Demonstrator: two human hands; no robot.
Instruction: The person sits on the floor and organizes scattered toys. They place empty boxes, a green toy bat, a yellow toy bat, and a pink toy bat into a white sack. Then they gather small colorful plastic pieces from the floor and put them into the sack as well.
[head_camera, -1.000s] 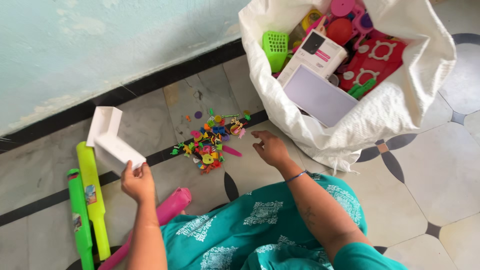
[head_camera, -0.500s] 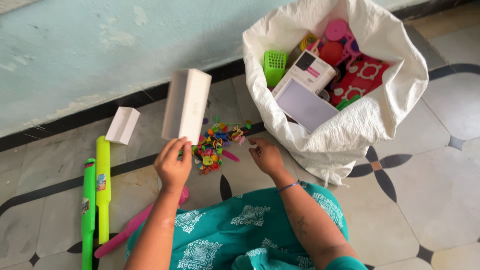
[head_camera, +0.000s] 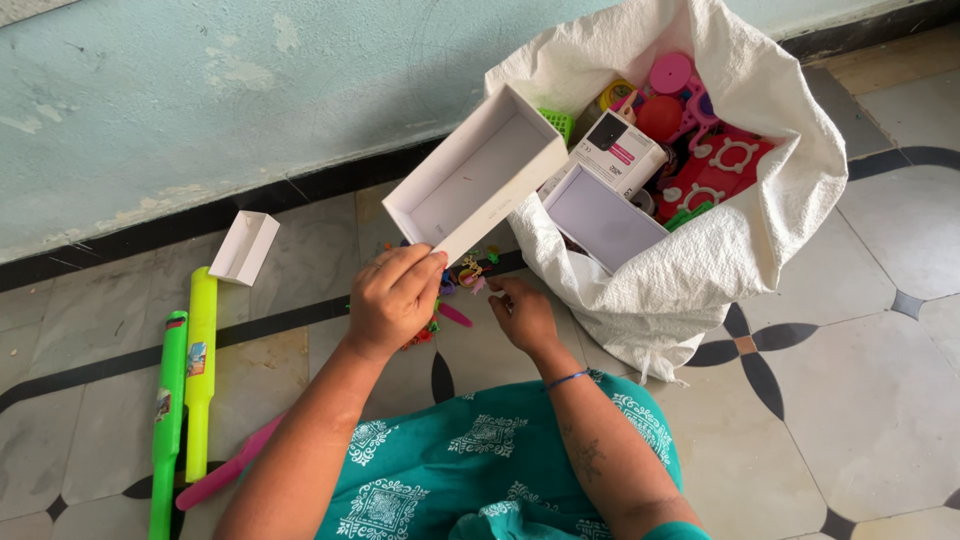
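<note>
1. Left hand grips an open white box by its near corner, fingers curled over the edge. Box is tilted, open side up & facing the camera, raised above the floor, between the wall and the sack.
2. Right hand is low at the floor, fingers bent, tips at the edge of the small-toy pile. Can't tell if it's pinching a piece.
3. Pile: tiny coloured bits on the tile, mostly hidden behind the left hand; a pink stick pokes out just beside it.
4. Sack stands open, right of the box, w/ a white carton, a flat pale board, red & pink plastic parts inside.
5. Far left on the floor: box lid near the wall, well apart from the hands.
6. Below it, two green bats side by side, a pink bat partly under the teal dress.
</note>
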